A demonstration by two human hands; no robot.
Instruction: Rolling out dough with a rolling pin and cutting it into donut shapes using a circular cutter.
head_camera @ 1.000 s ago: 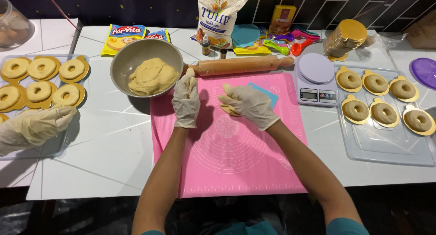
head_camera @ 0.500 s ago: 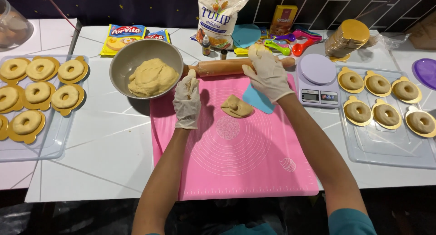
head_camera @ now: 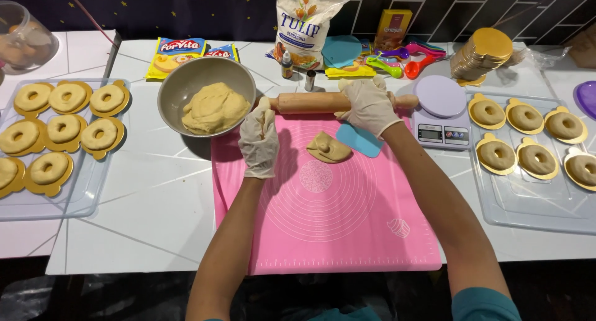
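Wooden rolling pin (head_camera: 316, 102) lies across pink mat's (head_camera: 335, 234) far edge. I see R hand (head_camera: 367, 103) wrapped over its right part, L hand (head_camera: 259, 141) curled at its left end. Dough piece (head_camera: 328, 148) btwn hands, blue scraper (head_camera: 360, 141) just under R hand. Dough bowl (head_camera: 180, 88) left of L hand.

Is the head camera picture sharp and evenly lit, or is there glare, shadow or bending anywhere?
Head view: mostly sharp and evenly lit; soft shadows fall beside the left hand on the pink mat; the metal bowl rim shows mild shine; table edges bow slightly, a wide-lens effect.
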